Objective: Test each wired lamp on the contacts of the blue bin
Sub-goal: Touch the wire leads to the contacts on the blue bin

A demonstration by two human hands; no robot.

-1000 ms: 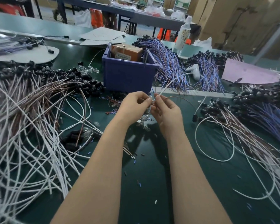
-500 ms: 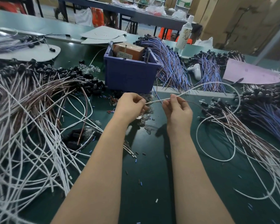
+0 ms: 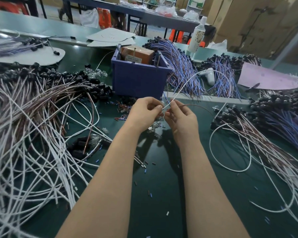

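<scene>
The left grip (image 3: 144,112) and the right grip (image 3: 182,117) meet fingertip to fingertip above the dark green tabletop (image 3: 162,186). Both are narrow, pinching the near end of a thin white wire (image 3: 184,85), which rises from between them and curves away to the right. A thin brown wire (image 3: 196,105) arcs rightward from the right grip's fingers. Whether a lamp sits at the pinched end cannot be told. The blue plastic bin (image 3: 139,79) stands just beyond both grips, apart from them, holding a brown cardboard box (image 3: 138,54), with an upright metal pin (image 3: 159,60) at its rim. Small clear glass bulbs (image 3: 153,126) lie beneath the grips. A tangle of white wires (image 3: 33,160) spreads left of the left grip.
</scene>
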